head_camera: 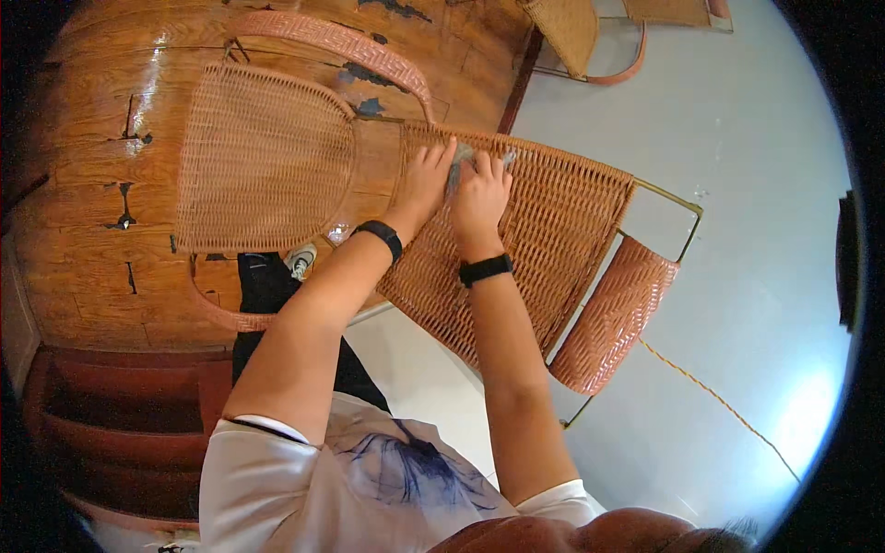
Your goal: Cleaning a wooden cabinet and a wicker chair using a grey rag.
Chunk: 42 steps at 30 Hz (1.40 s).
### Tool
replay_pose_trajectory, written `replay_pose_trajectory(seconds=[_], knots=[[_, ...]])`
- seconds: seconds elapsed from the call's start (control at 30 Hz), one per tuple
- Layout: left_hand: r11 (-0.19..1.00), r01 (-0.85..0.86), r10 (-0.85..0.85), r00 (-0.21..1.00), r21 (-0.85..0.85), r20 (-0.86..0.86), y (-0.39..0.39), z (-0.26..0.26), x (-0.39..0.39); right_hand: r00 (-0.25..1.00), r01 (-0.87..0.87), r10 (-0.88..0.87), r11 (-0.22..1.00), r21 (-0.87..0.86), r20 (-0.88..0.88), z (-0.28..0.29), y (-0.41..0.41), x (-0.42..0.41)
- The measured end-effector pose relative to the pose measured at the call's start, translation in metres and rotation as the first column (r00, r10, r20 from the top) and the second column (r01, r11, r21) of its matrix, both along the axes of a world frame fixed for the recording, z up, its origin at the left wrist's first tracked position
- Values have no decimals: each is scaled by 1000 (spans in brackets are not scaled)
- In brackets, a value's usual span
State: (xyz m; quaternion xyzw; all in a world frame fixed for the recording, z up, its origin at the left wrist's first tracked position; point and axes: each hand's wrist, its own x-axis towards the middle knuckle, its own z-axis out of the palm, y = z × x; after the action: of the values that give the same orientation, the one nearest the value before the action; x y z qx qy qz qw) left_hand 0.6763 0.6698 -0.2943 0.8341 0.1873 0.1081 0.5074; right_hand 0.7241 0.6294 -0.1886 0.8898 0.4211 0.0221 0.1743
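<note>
Both hands are over the woven wicker backrest (553,207) of a reclining chair, near its edge beside the seat. My left hand (423,181) rests on the weave with its fingers together, at the side of a small crumpled piece of greyish, see-through material (455,173). My right hand (480,197) lies just right of it, fingers bent over part of the same material, which shows between the hands and past the right fingers. What the material is, I cannot tell. The woven seat (266,159) of the chair extends to the left.
Braided armrests (339,43) curve along the chair, and a woven head pillow (615,318) hangs at its right end. Another wicker chair (567,34) stands at the top. A yellow twisted cord (719,397) crosses the pale floor. Dark red shelving (124,415) is at lower left.
</note>
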Motion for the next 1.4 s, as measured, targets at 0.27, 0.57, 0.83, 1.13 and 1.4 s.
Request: replay_pose_trajectory(seconds=[0.27, 0.57, 0.83, 1.13, 1.4], knots=[[949, 291, -310, 934, -122, -176, -42, 4, -116, 977, -47, 17, 990, -135, -212, 2, -59, -97], [939, 291, -318, 938, -183, -138, -50, 0, -138, 965, -7, -58, 969, -247, -257, 1, -56, -113], [975, 188, -201, 973, -116, -114, -16, -1, -74, 985, 63, -79, 992, -107, -152, -16, -29, -67], [899, 352, -415, 875, -259, -249, -51, -1, -180, 900, 54, -159, 965, -258, -405, -15, -67, -159], [983, -41, 46, 999, -179, 24, -24, -32, -56, 997, 10, -25, 981, -193, -78, -28, 0, -46]])
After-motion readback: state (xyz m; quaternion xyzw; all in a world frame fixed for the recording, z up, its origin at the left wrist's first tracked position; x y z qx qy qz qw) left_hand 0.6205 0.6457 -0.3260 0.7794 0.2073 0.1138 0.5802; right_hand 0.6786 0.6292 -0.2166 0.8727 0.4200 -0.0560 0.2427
